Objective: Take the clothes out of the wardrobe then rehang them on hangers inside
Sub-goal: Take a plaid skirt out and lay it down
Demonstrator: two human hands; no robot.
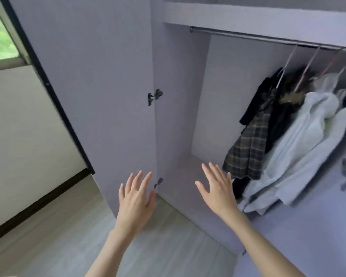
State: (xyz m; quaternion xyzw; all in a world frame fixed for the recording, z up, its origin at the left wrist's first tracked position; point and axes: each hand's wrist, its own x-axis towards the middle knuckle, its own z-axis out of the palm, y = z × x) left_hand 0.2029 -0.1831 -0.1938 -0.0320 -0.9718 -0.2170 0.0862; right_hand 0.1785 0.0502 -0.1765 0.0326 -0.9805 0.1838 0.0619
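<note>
Both hands, left hand (135,198) and right hand (218,188), are spread, nothing held; soft, light clothes (288,140) are probably best lifted by their hangers (306,70).

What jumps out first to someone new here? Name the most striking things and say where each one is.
Two bare hands, the left hand and the right hand, reach forward at the bottom centre, fingers straight and spread, holding nothing. To the right, clothes hang bunched on the rail inside the open lilac wardrobe: a plaid garment and a pale jacket. The open door fills the left.
</note>
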